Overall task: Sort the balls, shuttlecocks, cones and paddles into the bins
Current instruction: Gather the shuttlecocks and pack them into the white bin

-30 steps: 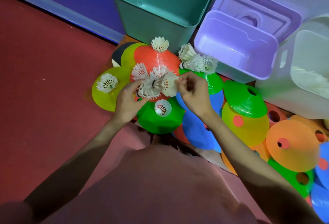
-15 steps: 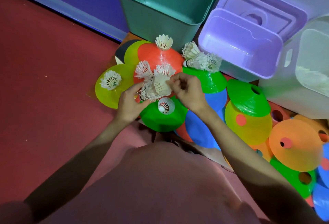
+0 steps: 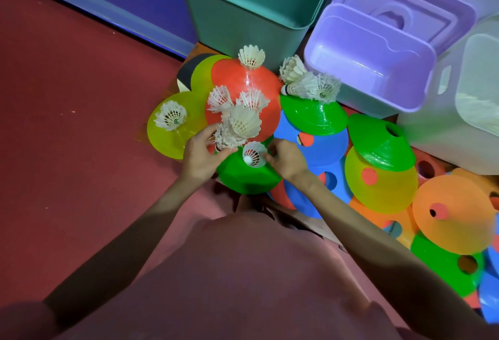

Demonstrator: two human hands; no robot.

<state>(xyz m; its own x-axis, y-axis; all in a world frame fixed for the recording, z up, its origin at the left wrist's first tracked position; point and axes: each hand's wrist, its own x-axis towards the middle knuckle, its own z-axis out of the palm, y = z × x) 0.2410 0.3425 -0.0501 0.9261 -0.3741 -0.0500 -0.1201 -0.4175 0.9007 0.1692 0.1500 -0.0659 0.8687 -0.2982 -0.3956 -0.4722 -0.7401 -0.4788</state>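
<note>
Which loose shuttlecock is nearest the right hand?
The shuttlecock on the near green cone, cork toward the camera; the right hand touches its skirt. The other loose ones lie farther up the pile.
</note>
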